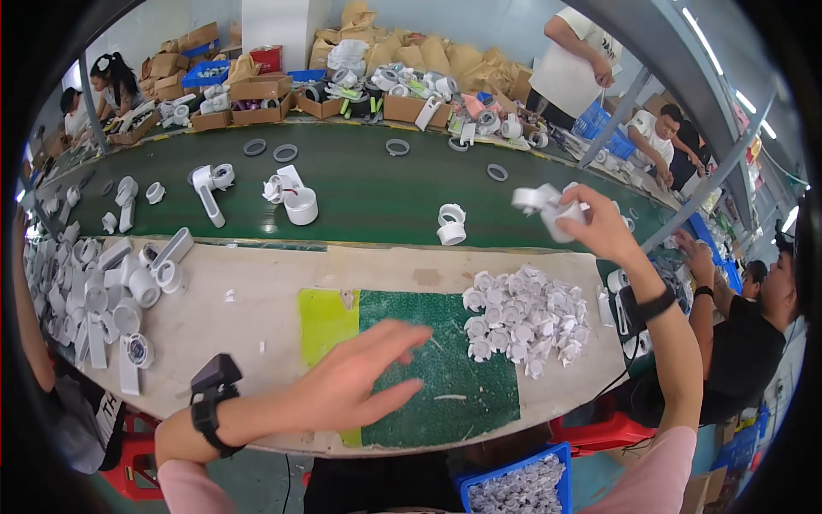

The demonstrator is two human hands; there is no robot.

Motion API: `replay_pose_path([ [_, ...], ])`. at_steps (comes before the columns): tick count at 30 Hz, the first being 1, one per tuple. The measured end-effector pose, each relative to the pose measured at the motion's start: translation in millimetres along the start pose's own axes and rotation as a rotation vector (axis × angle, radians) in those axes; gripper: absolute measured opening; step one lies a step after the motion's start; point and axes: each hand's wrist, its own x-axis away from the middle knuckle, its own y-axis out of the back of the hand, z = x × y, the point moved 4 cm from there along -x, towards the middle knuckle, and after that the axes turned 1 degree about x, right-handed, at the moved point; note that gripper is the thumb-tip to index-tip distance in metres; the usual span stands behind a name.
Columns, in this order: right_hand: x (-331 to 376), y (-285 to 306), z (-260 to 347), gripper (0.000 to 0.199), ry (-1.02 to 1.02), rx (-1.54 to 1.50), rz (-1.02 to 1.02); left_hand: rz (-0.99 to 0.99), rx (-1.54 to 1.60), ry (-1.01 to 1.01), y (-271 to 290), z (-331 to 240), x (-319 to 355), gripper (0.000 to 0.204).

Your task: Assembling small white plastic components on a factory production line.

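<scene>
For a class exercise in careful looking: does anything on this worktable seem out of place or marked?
Slightly: a small white scrap lies alone on the pale table, away from the heap of white parts, and a brownish patch marks the table's far side.

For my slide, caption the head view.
Right hand holds white plastic housing over green conveyor belt; left hand above green mat.

I see a bright, evenly lit scene: tube lights (702, 42) glare at upper right, the belt (368, 201) shines faintly, the left hand (355, 373) blurs, and straight edges bow toward dark corners.
</scene>
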Motion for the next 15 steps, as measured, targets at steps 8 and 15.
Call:
replay_pose_path([
  [8,126,-107,147,0.035,0.428,-0.541,0.151,-0.098,-0.262,-0.158,-16,-11,2,0.066],
  [15,151,-194,152,0.035,0.479,-0.633,0.176,-0.019,-0.381,0.213,-35,27,47,0.050],
])
